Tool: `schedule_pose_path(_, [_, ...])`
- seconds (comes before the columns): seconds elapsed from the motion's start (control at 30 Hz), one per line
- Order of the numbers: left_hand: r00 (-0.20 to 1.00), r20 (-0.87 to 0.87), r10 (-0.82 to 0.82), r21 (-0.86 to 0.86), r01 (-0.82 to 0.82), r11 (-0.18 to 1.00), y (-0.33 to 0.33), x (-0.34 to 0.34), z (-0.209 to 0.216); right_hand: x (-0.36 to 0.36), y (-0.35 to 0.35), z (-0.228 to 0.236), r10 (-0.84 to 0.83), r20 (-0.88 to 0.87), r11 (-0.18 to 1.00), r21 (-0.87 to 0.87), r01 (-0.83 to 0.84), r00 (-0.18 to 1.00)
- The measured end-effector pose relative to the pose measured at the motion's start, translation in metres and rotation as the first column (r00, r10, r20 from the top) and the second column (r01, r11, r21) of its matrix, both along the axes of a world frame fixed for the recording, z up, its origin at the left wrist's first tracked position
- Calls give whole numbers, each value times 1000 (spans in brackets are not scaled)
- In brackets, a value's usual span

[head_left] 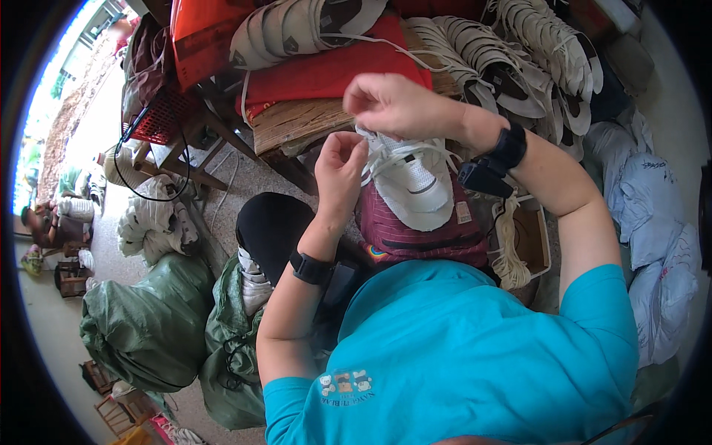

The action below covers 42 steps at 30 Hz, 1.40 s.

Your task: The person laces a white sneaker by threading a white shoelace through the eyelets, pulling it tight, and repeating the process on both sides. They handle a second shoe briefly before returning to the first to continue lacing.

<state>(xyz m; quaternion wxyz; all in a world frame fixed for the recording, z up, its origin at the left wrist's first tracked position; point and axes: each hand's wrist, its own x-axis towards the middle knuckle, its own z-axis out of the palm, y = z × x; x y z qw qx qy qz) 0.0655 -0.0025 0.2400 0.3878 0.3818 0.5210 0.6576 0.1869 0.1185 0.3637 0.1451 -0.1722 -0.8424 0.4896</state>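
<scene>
A white knitted shoe upper (423,196) lies toe toward me on a maroon striped cloth (393,222) over my lap. A white shoelace (397,156) runs loosely across its opening, with strands out to both sides. At the upper's left edge, my left hand (341,167) is closed in a pinch, touching the lace by its fingertips. My right hand (397,107) is raised over the far end of the upper, wrist bent and fingers curled together. What its fingertips hold, if anything, is too small to make out.
Ahead stands a wooden bench (300,126) with red cloth and nested white uppers (297,33). More stacked uppers (512,59) lie at far right. A hank of cream laces (510,252) hangs on a box by my right side. Green sacks (152,322) stand left, pale sacks (653,200) right.
</scene>
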Motion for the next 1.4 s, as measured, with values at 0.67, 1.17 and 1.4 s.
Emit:
schedule_pose_path(0.67, [496, -863, 99, 69, -78, 995, 38, 26, 18, 57, 20, 5, -71, -9, 979, -193, 67, 997])
schedule_pose_path(1.17, [564, -811, 158, 31, -227, 973, 37, 37, 3, 71, 43, -74, -42, 71, 823, 568, -6, 997])
schedule_pose_path(1.4, [690, -716, 104, -15, -165, 986, 34, 30, 4, 75, 35, -72, -104, 51, 859, 507, 64, 993])
